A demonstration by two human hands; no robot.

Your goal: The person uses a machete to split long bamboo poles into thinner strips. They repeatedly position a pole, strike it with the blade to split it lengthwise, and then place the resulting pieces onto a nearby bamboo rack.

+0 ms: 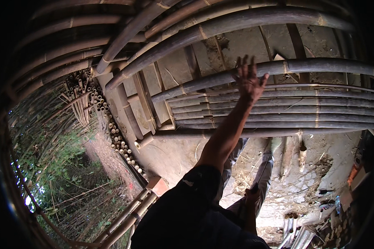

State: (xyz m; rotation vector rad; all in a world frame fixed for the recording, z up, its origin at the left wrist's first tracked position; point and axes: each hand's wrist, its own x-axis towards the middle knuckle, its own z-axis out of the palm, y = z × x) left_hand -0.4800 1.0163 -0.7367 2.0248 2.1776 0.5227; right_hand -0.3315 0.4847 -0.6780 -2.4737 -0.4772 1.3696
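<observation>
My left hand (250, 81) reaches far forward with its fingers spread and a little blurred. It is over a thick dark bamboo pole (320, 65); whether it touches the pole I cannot tell. Below that pole, split bamboo slats (274, 111) lie side by side in a frame, with another pole (187, 134) along their near edge. My right hand (252, 196) is low beside my leg, closed round a long, thin, dark thing (260, 176) whose kind I cannot make out.
More thick bamboo poles (237, 23) cross the far side. Cut bamboo ends (118, 143) line the left edge, beside green growth (66, 166). A brick-like block (157, 186) stands at lower left. Bamboo pieces (293, 232) and straw (243, 182) lie on the near ground.
</observation>
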